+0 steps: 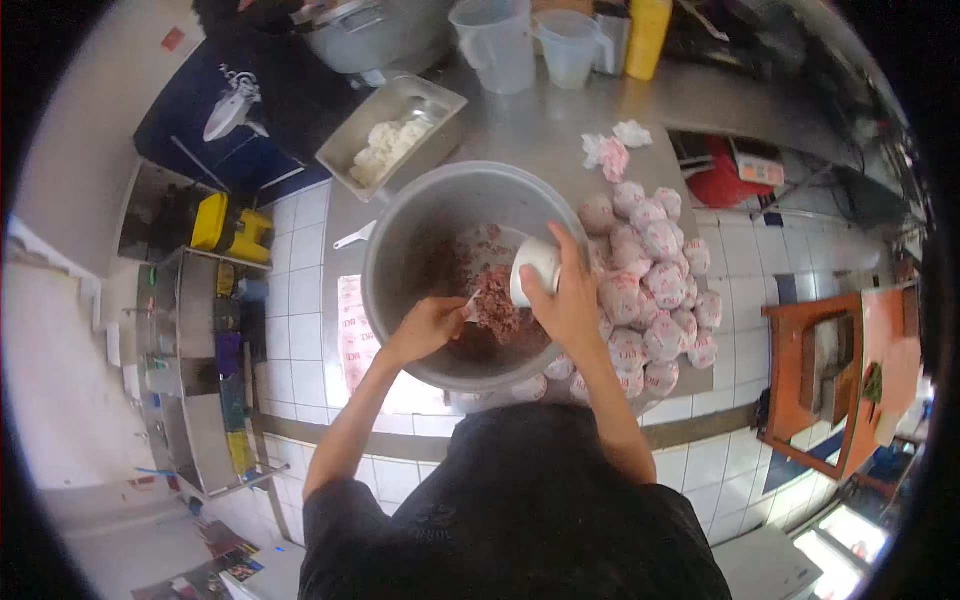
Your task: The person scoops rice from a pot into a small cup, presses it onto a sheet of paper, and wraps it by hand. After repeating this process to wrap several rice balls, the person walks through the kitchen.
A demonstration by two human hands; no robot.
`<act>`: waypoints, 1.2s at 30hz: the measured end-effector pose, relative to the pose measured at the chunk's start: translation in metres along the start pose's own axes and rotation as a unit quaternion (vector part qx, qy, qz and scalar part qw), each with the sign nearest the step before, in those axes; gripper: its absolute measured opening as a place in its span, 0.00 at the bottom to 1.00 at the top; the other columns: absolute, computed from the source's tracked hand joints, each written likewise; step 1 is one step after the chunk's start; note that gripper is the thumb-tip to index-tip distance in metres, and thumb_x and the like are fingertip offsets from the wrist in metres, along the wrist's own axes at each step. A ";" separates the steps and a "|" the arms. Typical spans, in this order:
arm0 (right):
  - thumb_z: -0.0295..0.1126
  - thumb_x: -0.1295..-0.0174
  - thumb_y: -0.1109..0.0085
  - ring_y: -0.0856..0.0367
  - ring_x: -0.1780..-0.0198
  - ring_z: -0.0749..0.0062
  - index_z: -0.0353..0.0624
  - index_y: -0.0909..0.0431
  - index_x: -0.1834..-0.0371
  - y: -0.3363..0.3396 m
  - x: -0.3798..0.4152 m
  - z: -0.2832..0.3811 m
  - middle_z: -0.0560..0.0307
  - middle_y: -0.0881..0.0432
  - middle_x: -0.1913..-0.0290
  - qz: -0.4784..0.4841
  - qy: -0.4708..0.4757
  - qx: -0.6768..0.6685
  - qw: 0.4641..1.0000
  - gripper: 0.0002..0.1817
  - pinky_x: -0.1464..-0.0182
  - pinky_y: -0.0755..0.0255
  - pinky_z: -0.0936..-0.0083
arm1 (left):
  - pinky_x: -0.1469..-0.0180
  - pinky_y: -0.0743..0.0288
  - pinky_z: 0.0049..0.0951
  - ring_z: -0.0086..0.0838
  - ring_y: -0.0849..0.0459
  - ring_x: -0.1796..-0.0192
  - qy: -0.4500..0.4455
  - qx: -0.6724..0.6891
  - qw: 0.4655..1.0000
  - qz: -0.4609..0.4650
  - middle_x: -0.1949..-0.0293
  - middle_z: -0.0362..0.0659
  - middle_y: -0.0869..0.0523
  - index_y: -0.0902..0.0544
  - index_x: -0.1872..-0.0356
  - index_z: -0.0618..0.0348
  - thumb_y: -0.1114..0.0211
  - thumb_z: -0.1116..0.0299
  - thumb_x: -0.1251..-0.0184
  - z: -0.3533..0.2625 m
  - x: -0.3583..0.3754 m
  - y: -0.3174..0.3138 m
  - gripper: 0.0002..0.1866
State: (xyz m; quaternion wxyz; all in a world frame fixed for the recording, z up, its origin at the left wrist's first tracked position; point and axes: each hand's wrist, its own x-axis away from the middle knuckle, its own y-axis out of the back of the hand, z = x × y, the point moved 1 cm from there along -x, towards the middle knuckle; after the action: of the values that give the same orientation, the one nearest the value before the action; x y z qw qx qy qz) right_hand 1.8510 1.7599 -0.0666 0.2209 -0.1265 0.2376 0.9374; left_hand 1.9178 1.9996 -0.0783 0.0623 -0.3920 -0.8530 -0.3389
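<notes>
A large metal pot [400, 200] stands on the steel table, with reddish-brown cooked rice [500, 300] across its bottom. Over the pot, my right hand [568, 295] grips a white cup [537, 268], tipped on its side with its mouth toward the rice. My left hand [432, 328] is closed around a small white utensil [473, 303], probably a spoon; most of it is hidden by the fingers and rice. Many paper-wrapped balls [640, 290] printed "RICE" are heaped right of the pot.
Printed paper sheets [355, 330] lie left of the pot, near a white-handled utensil [355, 236]. Behind are a metal pan [430, 100] of white rice, plastic jugs [495, 45] and a yellow bottle [648, 40]. Crumpled paper [612, 155] lies behind the wrapped balls. A dark-clothed person [270, 60] stands across the table.
</notes>
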 end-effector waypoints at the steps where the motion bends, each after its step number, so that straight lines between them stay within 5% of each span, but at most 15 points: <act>1: 0.43 0.36 0.36 0.21 0.44 0.33 0.40 0.38 0.29 -0.002 0.001 0.007 0.32 0.21 0.41 0.023 -0.017 0.012 1.000 0.35 0.43 0.26 0.50 | 0.65 0.25 0.35 0.29 0.15 0.70 -0.003 0.002 1.000 -0.014 0.74 0.47 0.15 0.15 0.53 0.68 0.42 0.63 0.23 -0.002 0.008 0.002 0.16; 5: 0.42 0.35 0.37 0.22 0.42 0.32 0.43 0.37 0.30 -0.035 0.005 0.026 0.31 0.22 0.40 0.082 -0.127 -0.052 0.987 0.33 0.41 0.27 0.50 | 0.62 0.22 0.35 0.36 0.12 0.68 0.037 -0.034 0.974 -0.222 0.71 0.49 0.13 0.14 0.48 0.61 0.41 0.65 0.25 -0.026 0.037 -0.005 0.14; 8: 0.40 0.33 0.39 0.21 0.42 0.36 0.39 0.33 0.34 -0.071 0.006 0.028 0.33 0.21 0.41 0.030 -0.091 -0.060 0.994 0.28 0.40 0.28 0.53 | 0.65 0.21 0.43 0.46 0.14 0.70 -0.034 -0.198 0.897 -0.393 0.69 0.47 0.14 0.15 0.41 0.49 0.37 0.69 0.30 -0.040 0.049 -0.034 0.18; 13: 0.45 0.28 0.46 0.22 0.40 0.56 0.35 0.30 0.37 -0.086 0.008 -0.010 0.39 0.21 0.41 0.035 -0.238 -0.247 0.939 0.26 0.38 0.31 0.64 | 0.70 0.22 0.41 0.43 0.13 0.69 -0.008 -0.199 0.907 -0.372 0.66 0.47 0.13 0.15 0.42 0.50 0.35 0.74 0.34 -0.049 0.063 -0.045 0.19; 14: 0.47 0.27 0.50 0.24 0.42 0.63 0.35 0.29 0.38 -0.076 0.007 -0.002 0.47 0.22 0.43 0.053 -0.247 -0.273 0.928 0.26 0.37 0.33 0.68 | 0.69 0.22 0.42 0.44 0.13 0.70 -0.037 -0.194 0.904 -0.379 0.64 0.46 0.13 0.15 0.43 0.49 0.35 0.72 0.34 -0.048 0.067 -0.038 0.18; 16: 0.47 0.27 0.52 0.25 0.42 0.64 0.36 0.29 0.39 -0.067 0.009 -0.010 0.49 0.23 0.43 0.037 -0.247 -0.324 0.912 0.26 0.37 0.33 0.68 | 0.67 0.21 0.44 0.47 0.13 0.68 -0.070 -0.155 0.903 -0.395 0.63 0.48 0.12 0.14 0.49 0.51 0.36 0.70 0.34 -0.048 0.069 -0.019 0.13; 20: 0.46 0.27 0.56 0.28 0.37 0.69 0.41 0.31 0.40 -0.032 0.011 -0.010 0.55 0.26 0.43 0.023 -0.220 -0.438 0.871 0.22 0.32 0.37 0.69 | 0.62 0.18 0.46 0.50 0.12 0.66 0.008 -0.150 0.931 -0.332 0.69 0.55 0.12 0.14 0.56 0.53 0.38 0.66 0.33 -0.052 0.049 0.031 0.09; 22: 0.48 0.26 0.54 0.29 0.33 0.68 0.43 0.33 0.37 -0.018 0.015 -0.015 0.55 0.26 0.39 0.041 -0.200 -0.475 0.856 0.24 0.28 0.39 0.68 | 0.58 0.17 0.47 0.50 0.11 0.63 0.062 -0.346 0.909 -0.223 0.66 0.55 0.11 0.12 0.59 0.55 0.36 0.63 0.35 -0.019 0.014 0.034 0.10; 25: 0.54 0.25 0.53 0.29 0.33 0.67 0.42 0.35 0.35 -0.008 0.018 -0.006 0.55 0.27 0.38 -0.012 -0.189 -0.456 0.869 0.28 0.28 0.39 0.66 | 0.57 0.17 0.47 0.49 0.09 0.61 0.087 -0.462 0.878 -0.090 0.66 0.56 0.11 0.12 0.67 0.60 0.35 0.60 0.40 0.029 -0.043 0.018 0.13; 28: 0.58 0.25 0.54 0.30 0.33 0.66 0.42 0.35 0.34 -0.008 0.026 -0.033 0.54 0.28 0.38 -0.037 -0.146 -0.433 0.889 0.31 0.28 0.39 0.66 | 0.55 0.17 0.48 0.51 0.10 0.60 0.039 -0.426 0.903 0.029 0.67 0.59 0.11 0.13 0.69 0.63 0.35 0.60 0.42 0.022 -0.062 -0.010 0.15; 36: 0.54 0.27 0.50 0.31 0.40 0.63 0.35 0.33 0.38 0.002 0.041 -0.013 0.47 0.29 0.42 -0.119 -0.053 -0.225 0.966 0.31 0.34 0.39 0.64 | 0.55 0.18 0.50 0.53 0.11 0.61 -0.064 -0.301 0.948 0.087 0.68 0.57 0.11 0.13 0.67 0.62 0.35 0.63 0.41 0.006 -0.079 -0.074 0.12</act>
State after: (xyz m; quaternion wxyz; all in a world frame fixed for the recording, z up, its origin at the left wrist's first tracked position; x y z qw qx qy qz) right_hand 1.8160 1.7661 -0.0906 0.3090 -0.1507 -0.0085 0.9390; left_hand 1.9204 1.9194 -0.1512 -0.0840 -0.4864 -0.6762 -0.5468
